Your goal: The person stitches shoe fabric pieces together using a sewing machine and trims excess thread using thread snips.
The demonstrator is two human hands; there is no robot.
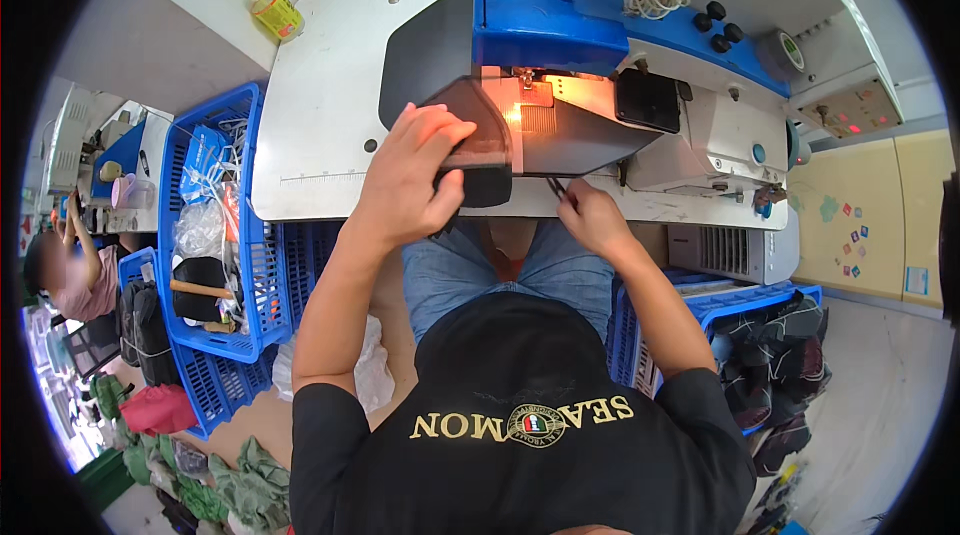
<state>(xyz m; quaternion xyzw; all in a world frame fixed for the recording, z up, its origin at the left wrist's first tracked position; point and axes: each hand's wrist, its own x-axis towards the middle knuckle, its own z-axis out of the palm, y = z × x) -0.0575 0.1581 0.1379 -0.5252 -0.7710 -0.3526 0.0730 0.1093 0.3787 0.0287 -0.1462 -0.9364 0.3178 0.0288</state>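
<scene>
My left hand [412, 175] grips a dark curved piece [480, 115] with a lighter brown band, its fingers bent over the near side. The piece stands up just left of the needle area of a blue and white sewing machine [550, 30], and its exact kind is not plain. A lamp lights the metal plate [575, 105] under the needle. At the table's front edge my right hand [597, 220] is closed round a small dark pointed tool [557, 189], like thread snips or tweezers; its far end points toward the machine bed.
A black phone [647, 101] lies on the machine's right side. A yellow-labelled bottle [275, 13] stands at the back left. Blue crates [255, 235] with bags and a hammer stand left; another crate [770, 300] with dark pieces is at right. A person [75, 275] sits far left.
</scene>
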